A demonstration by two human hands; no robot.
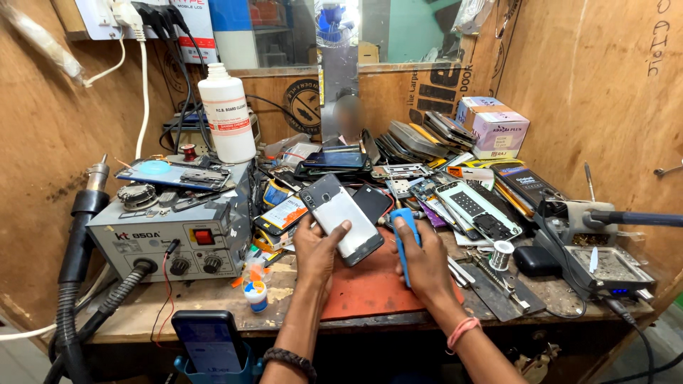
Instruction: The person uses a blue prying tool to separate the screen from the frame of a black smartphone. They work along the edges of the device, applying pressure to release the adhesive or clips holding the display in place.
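Left hand (316, 249) grips one silver-grey smartphone with its back cover up (341, 218), tilted, held from the lower left edge with the thumb across its bottom end. The phone sits above the rust-red rubber work mat (370, 291), not touching it.

Right hand (425, 264) is closed around one blue plastic-handled tool (404, 235), handle upright; tip hidden, so tool type can't be confirmed. It stands just beside the phone's right edge; contact unclear.

Wrists: one dark beaded bracelet (290, 359) on the left, one pink band (461, 331) on the right.

Around them on the wooden workbench (153, 316):
- one grey hot-air rework station box (174, 238) at left, with two knobs and one red switch on its face; one black-hosed nozzle wand (84, 213) parked at its left side
- one white plastic bottle with a red label (226, 112) on top of the station
- one small glue bottle with an orange cap (255, 288) near the left wrist
- one black phone in a blue stand (205, 341) at the front edge
- one spool of solder wire (503, 254) right of the right hand
- one dark soldering station with a metal tray (605, 267) at far right
- a heap of stripped phones and frames (420, 160) behind the hands; too overlapped to count
- two small cardboard boxes (493, 128) stacked at back right
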